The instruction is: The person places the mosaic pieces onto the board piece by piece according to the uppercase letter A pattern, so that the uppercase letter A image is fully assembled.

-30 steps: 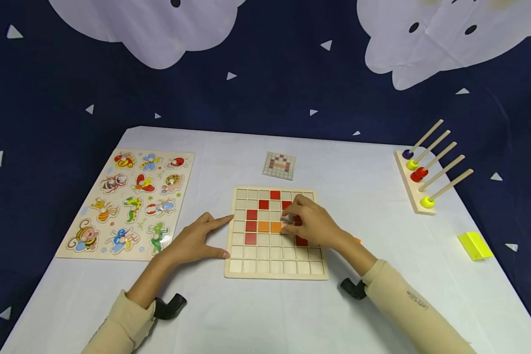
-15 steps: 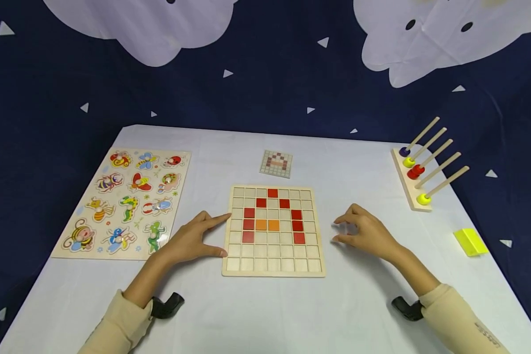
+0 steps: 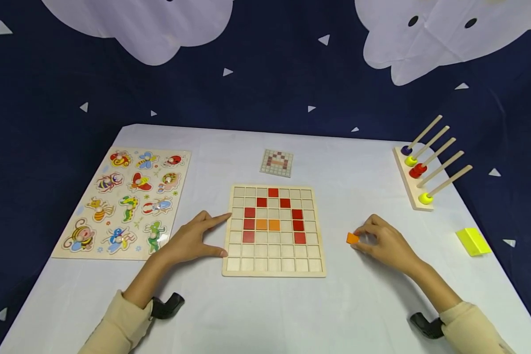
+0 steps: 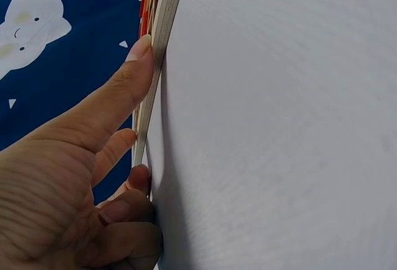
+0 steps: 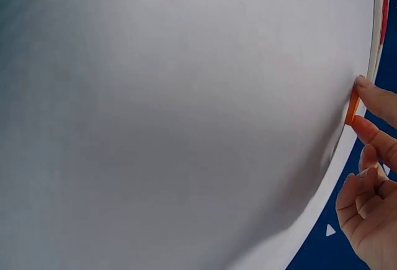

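A wooden grid board (image 3: 274, 274) lies mid-table, with several red square tiles (image 3: 273, 192) forming an arch and two orange tiles (image 3: 267, 224) side by side within it. My left hand (image 3: 192, 240) rests at the board's left side; its extended index finger and thumb touch the edge. In the left wrist view the thumb (image 4: 118, 93) presses against that edge while other fingers fold below. To the right of the board, my right hand (image 3: 389, 244) pinches a loose orange square tile (image 3: 352, 238) between thumb and index finger. The right wrist view shows that tile edge-on.
Behind the board lies a small pattern card (image 3: 276, 163). An insect puzzle board (image 3: 137, 223) is at left. At right stand a peg stacker (image 3: 413, 184) with coloured beads and a yellow block (image 3: 473, 242). A starry dark cloth hangs behind the white table.
My right hand has left the grid board, moved right to the tabletop and taken hold of an orange tile there. The left hand has stayed at the board's edge.
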{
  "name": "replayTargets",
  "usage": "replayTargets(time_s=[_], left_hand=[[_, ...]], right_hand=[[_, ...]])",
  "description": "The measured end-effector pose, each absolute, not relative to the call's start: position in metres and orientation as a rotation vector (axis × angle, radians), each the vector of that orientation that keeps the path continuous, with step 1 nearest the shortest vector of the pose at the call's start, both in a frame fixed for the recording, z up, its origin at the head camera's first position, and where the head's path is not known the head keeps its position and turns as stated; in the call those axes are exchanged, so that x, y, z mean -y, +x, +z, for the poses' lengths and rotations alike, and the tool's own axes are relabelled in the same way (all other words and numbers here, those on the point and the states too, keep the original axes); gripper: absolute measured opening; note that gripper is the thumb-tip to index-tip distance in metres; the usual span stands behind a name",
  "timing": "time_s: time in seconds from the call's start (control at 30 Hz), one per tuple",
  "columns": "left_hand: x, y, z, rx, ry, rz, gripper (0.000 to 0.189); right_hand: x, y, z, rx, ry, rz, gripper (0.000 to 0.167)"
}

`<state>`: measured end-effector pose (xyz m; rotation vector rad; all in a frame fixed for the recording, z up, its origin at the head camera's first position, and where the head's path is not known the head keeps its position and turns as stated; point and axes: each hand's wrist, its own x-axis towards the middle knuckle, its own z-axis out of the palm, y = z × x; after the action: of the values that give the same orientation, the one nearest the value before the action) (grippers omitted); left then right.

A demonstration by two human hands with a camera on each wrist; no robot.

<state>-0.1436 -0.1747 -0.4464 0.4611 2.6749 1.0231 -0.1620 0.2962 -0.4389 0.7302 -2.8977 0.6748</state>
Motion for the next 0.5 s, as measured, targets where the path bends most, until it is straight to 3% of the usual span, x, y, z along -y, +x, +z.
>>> replayTargets(time_s=[0.5], left_hand=[[0.175, -0.143, -0.446, -2.671, 0.479, 1.032, 0.092]], right_hand=[[-0.273, -0.172, -0.435, 2.814, 0.854, 0.699, 0.02]])
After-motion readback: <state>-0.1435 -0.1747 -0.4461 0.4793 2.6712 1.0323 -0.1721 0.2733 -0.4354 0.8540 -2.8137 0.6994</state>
